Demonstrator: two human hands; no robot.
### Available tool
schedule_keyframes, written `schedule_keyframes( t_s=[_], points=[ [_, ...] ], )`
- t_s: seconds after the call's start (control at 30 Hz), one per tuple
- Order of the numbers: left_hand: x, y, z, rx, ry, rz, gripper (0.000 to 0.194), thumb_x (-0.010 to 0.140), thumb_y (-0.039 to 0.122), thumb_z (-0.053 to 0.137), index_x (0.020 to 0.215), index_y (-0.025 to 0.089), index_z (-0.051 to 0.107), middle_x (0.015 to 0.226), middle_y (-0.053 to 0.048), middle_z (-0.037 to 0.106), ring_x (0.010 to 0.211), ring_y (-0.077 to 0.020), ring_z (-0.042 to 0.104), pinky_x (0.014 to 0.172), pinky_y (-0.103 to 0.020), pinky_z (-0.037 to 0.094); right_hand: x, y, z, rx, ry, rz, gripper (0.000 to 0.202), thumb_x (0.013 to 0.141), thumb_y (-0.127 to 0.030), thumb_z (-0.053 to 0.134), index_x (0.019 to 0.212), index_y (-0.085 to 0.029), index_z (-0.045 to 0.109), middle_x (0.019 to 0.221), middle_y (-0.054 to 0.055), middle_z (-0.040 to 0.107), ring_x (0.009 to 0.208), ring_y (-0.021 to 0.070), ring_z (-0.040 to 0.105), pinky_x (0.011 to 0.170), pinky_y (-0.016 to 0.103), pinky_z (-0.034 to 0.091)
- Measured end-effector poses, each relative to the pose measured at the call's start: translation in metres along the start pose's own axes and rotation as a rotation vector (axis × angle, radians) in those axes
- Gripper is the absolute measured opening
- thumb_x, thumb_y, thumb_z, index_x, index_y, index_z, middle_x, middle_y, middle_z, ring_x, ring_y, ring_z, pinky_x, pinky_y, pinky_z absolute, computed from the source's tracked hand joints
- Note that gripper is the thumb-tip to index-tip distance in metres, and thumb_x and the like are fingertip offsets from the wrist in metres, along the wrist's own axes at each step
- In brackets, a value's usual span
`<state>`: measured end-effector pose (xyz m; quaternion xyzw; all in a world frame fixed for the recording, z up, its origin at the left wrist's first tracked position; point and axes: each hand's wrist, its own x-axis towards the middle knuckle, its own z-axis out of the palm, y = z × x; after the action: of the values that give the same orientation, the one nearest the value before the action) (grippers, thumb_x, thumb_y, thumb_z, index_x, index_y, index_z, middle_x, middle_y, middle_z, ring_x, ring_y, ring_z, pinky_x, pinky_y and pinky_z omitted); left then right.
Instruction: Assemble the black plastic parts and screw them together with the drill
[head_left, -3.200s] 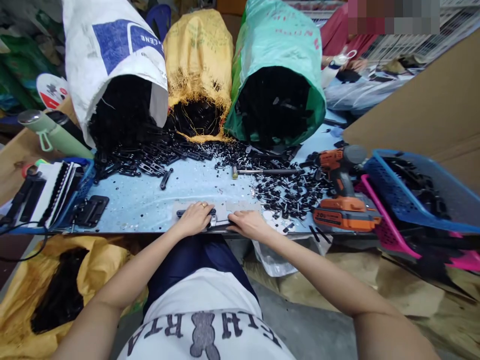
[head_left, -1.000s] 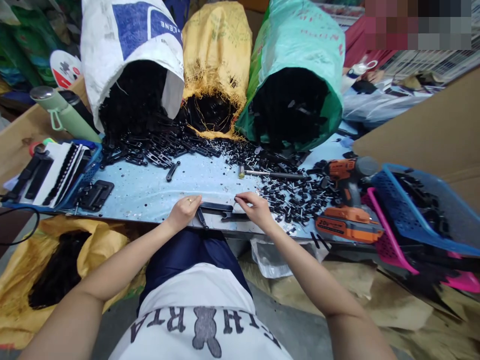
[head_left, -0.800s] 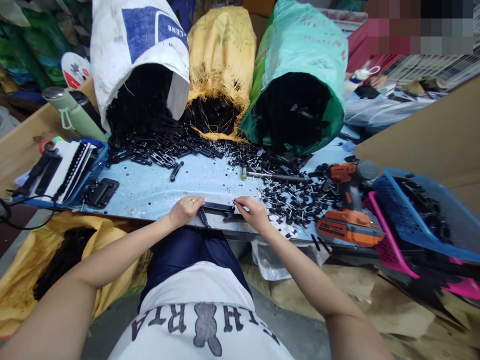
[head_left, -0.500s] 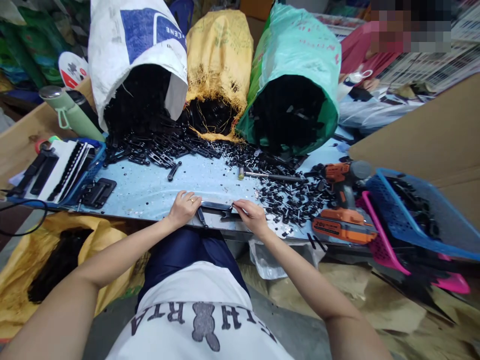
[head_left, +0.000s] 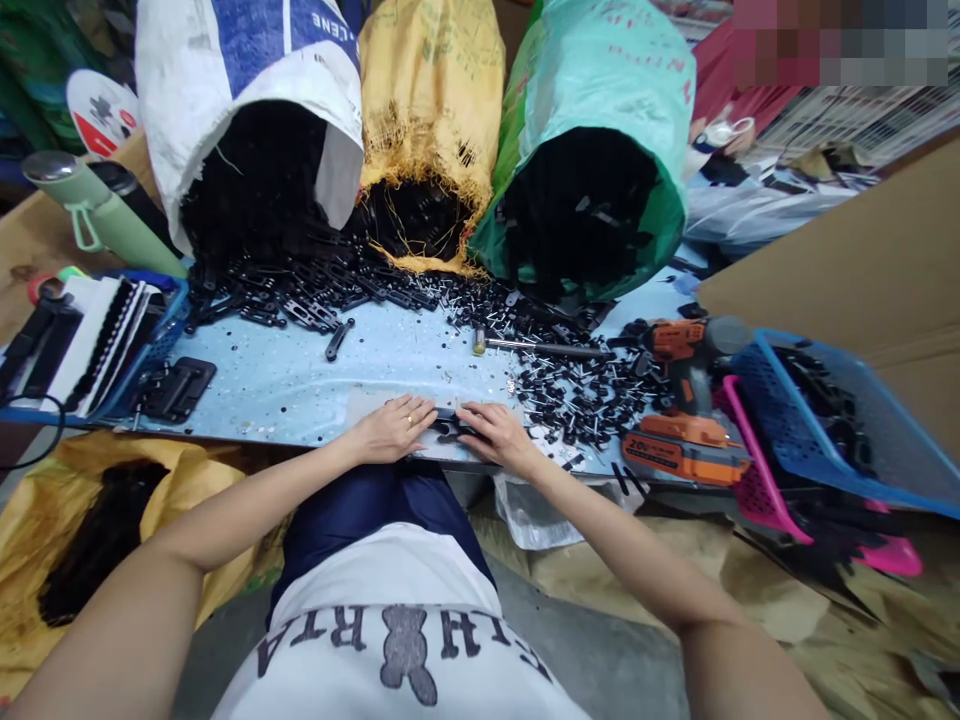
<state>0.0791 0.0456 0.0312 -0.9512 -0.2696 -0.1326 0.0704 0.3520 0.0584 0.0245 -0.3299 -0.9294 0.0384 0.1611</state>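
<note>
A dark elongated part (head_left: pixel 448 424) lies at the table's front edge, between my hands and partly hidden by them. My left hand (head_left: pixel 397 428) rests over its left end, palm down, a ring on one finger. On the right end lie the fingers of my right hand (head_left: pixel 496 434), slightly bent and a little apart. Beyond the hands is a hammer (head_left: pixel 544 348) with a metal and black handle. One loose black part (head_left: pixel 340 340) sits farther left on the blue tabletop (head_left: pixel 277 385).
White (head_left: pixel 176 90), yellow (head_left: pixel 431 110) and green (head_left: pixel 600 95) sacks spill black parts and screws. An orange drill (head_left: pixel 684 445) and blue basket (head_left: pixel 825 420) stand right; a green bottle (head_left: pixel 112 215) stands left. Another person's red sleeve (head_left: pixel 724 75) shows behind.
Both hands have moved closer together along the part and now lie flatter over it, covering most of it. The view has shifted slightly.
</note>
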Motion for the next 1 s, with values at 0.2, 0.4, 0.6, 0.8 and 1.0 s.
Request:
schedule_keyframes(
  t_s=[0.2, 0.4, 0.6, 0.8, 1.0],
  points=[
    [0.040, 0.002, -0.003, -0.037, -0.136, -0.283, 0.050, 0.090, 0.047, 0.038, 0.102, 0.005, 0.061, 0.092, -0.018, 0.065, 0.083, -0.0245, 0.060, 0.069, -0.033, 0.044, 0.006, 0.008, -0.019, -0.199, -0.001, 0.141, 0.060, 0.083, -0.066, 0.039, 0.065, -0.014, 0.061, 0.060, 0.008, 0.058, 0.057, 0.0158, 0.052, 0.055, 0.027, 0.031],
    [0.030, 0.032, -0.071, -0.431, 0.282, -0.171, 0.060, 0.094, 0.049, 0.017, 0.059, 0.016, 0.053, 0.054, -0.005, 0.054, 0.051, -0.0135, 0.050, 0.049, -0.027, 0.034, 0.014, -0.038, -0.084, 0.419, 0.078, -0.280, 0.057, 0.093, -0.056, 0.026, 0.062, -0.018, 0.054, 0.049, 0.000, 0.046, 0.046, 0.0107, 0.043, 0.049, 0.026, 0.025],
    [0.022, 0.091, -0.103, -0.893, 0.683, -0.222, 0.060, 0.095, 0.046, 0.008, 0.063, 0.018, 0.050, 0.050, -0.002, 0.047, 0.047, -0.0113, 0.045, 0.049, -0.026, 0.036, 0.041, -0.124, -0.063, 1.175, 0.531, -0.191, 0.039, 0.091, -0.052, 0.029, 0.077, -0.022, 0.051, 0.065, 0.002, 0.053, 0.061, 0.0146, 0.053, 0.058, 0.029, 0.043],
    [0.023, 0.055, -0.049, -0.388, 0.826, -0.300, 0.065, 0.092, 0.052, 0.007, 0.118, 0.012, 0.052, 0.094, -0.014, 0.065, 0.092, -0.0227, 0.060, 0.072, -0.034, 0.048, 0.109, -0.090, 0.006, 1.057, 0.738, 0.205, 0.037, 0.090, -0.051, 0.024, 0.107, -0.028, 0.048, 0.118, 0.008, 0.048, 0.111, 0.0231, 0.049, 0.094, 0.048, 0.040],
    [0.030, -0.045, 0.008, 0.072, 0.185, -0.496, 0.072, 0.085, 0.066, 0.022, 0.113, 0.010, 0.058, 0.088, -0.014, 0.063, 0.076, -0.0229, 0.059, 0.064, -0.033, 0.044, 0.218, 0.066, 0.004, 0.298, 0.426, 0.256, 0.022, 0.087, -0.035, 0.043, 0.095, -0.018, 0.055, 0.103, 0.013, 0.057, 0.103, 0.0249, 0.048, 0.093, 0.044, 0.039]
  ],
)
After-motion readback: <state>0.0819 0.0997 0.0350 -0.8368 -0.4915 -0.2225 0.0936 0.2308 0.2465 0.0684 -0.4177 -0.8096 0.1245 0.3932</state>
